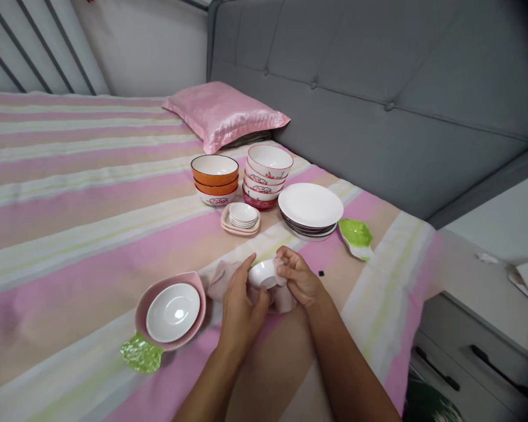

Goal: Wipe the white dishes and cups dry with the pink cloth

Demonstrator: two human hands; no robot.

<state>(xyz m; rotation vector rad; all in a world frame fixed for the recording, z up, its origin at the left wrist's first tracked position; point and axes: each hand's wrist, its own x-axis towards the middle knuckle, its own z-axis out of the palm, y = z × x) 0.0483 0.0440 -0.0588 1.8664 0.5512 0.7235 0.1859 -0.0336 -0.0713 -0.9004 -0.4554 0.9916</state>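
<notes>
Both of my hands meet over the striped bedspread at the near edge of the bed. My left hand [242, 302] grips a small white dish [263, 273] together with a pale pink cloth [222, 280] bunched under it. My right hand [300, 276] pinches the dish's right rim and a fold of the cloth. Just left of my hands lies a pink peach-shaped plate [158, 290] with a green leaf handle, and a white saucer [173, 312] rests inside it.
Farther back stand a stack of orange bowls [215, 177], a stack of red-patterned bowls [267, 174], small saucers on a square dish [242, 218], a pile of white plates [310, 210] and a green leaf dish [356, 236]. Pink pillow [225, 112], grey headboard, nightstand [479, 328] at right.
</notes>
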